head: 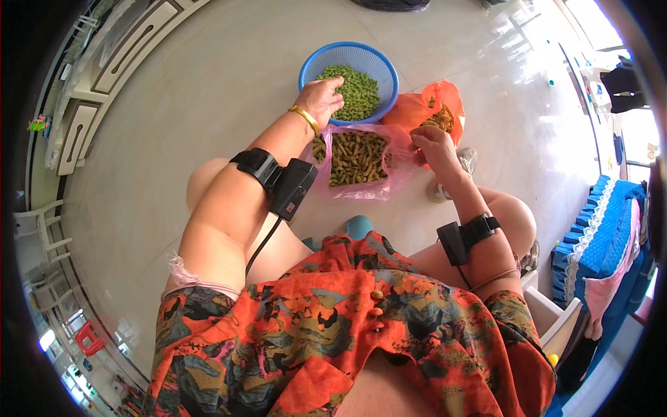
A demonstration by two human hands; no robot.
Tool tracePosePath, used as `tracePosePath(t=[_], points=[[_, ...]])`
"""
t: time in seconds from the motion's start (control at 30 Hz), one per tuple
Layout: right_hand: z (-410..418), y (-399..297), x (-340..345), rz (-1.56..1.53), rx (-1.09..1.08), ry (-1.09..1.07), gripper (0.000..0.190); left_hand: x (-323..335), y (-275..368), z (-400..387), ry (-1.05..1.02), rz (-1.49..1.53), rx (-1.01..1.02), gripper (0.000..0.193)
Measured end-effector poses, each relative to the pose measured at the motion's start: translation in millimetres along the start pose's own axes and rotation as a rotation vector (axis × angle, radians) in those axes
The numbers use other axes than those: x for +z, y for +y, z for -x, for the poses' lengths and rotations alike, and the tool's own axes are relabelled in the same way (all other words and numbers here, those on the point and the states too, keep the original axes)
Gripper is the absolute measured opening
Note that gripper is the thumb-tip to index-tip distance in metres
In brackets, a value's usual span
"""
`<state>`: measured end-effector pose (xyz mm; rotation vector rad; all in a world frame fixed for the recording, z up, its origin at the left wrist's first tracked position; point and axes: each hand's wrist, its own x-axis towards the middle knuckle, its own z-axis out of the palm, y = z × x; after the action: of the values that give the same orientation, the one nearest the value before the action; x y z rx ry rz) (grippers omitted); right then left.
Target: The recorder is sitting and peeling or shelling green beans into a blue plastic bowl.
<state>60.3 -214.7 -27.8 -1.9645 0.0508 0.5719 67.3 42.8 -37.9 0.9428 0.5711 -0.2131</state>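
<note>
My left hand (324,99) is over the near left rim of a blue plastic basket (392,68), its fingers apart and no object visible in them. Shelled green soybeans (359,91) form a heap in the basket. Closer to me, a pink plastic bag (401,142) lies spread on the floor with brownish-green soybean pods (357,159) in it. My right hand (435,148) is at the near side of an orange plastic bag (404,108) that contains pods or husks (443,120). Its fingertips are drawn together; whether something small is between them is unclear.
Glossy tiles cover the floor (234,104). Cream drawers (138,44) line the far left. Blue quilted fabric (599,234) hangs at right, beside a pale open drawer or bin (552,313). A red plastic stool (88,339) stands at lower left. A dark object (393,4) lies at the top.
</note>
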Motion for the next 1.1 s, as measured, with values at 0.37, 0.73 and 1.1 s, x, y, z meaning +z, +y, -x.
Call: tracePosePath(t=[0.37, 0.73, 1.1], points=[[57.9, -82.9, 0.9, 0.377, -0.084, -0.570, 0.016, -16.2, -25.6, 37.1, 0.221, -1.529, 0.322, 0.067], [-28.4, -34.6, 85.4, 1.175, -0.484, -0.811, 0.022, -41.2, -20.8, 43.3, 0.207, -1.486, -0.017, 0.041], [-82.9, 56.3, 201.0, 1.050, -0.689, -0.637, 0.037, -45.1, -2.8, 81.3, 0.082, -0.563, -0.065, 0.043]])
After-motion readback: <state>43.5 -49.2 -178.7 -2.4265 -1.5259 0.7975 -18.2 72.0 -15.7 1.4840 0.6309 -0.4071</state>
